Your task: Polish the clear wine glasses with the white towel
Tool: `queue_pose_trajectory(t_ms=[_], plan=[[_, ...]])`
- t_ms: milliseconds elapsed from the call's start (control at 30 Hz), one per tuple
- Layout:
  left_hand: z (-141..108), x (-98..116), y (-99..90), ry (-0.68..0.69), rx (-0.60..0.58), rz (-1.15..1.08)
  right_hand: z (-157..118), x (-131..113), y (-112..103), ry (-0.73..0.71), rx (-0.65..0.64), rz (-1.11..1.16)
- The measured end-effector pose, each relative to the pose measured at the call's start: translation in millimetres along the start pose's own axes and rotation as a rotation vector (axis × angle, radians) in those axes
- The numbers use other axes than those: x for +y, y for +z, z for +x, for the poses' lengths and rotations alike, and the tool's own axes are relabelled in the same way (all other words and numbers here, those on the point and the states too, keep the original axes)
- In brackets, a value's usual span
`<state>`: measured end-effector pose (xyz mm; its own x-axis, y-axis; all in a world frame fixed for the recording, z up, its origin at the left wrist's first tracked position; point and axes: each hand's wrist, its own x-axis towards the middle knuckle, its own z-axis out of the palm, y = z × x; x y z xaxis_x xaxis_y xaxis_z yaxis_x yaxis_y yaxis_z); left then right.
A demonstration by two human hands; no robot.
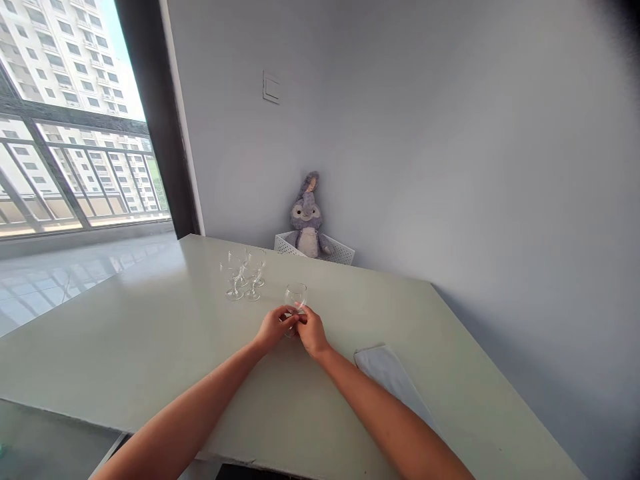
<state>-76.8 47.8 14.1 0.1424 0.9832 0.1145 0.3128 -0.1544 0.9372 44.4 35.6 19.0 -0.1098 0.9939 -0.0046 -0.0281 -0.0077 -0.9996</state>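
Note:
A clear stemmed glass (296,291) stands upright near the middle of the table, its bowl showing above my fingers. My left hand (275,327) is closed around its lower part from the left. From the right, my right hand (311,330) is closed on the same glass, and the fingertips of both hands meet at the stem. The stem is mostly hidden behind the fingers. Several more stemmed glasses (253,277) stand close together to the left, apart from my hands.
A folded grey-white cloth (390,373) lies beside my right forearm. Behind the far edge of the pale table (165,340), a plush rabbit (307,223) sits in a white perforated basket (343,253). A grey wall rises on the right, and a railed window is at left.

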Motion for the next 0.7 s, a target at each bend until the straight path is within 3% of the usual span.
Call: queue_pose_trajectory(t_ms=[167, 267, 367, 533, 700], plan=[[1, -1, -4.6, 0.019, 0.12, 0.026, -35, -18, -36, -0.051, -0.041, -0.165], [6, -3, -18.4, 0.0, 0.243, 0.036, -65, -32, -73, -0.089, -0.001, -0.287], [9, -2, -33.1, -0.022, 0.346, 0.056, -95, -39, -117, -0.112, 0.116, -0.459], [9, -2, -55.7, -0.071, 0.435, 0.08, -136, -27, -184, -0.079, 0.263, -0.632], [1, -13, -79.1, -0.135, 0.473, 0.106, -158, -7, -222, 0.004, 0.341, -0.637]])
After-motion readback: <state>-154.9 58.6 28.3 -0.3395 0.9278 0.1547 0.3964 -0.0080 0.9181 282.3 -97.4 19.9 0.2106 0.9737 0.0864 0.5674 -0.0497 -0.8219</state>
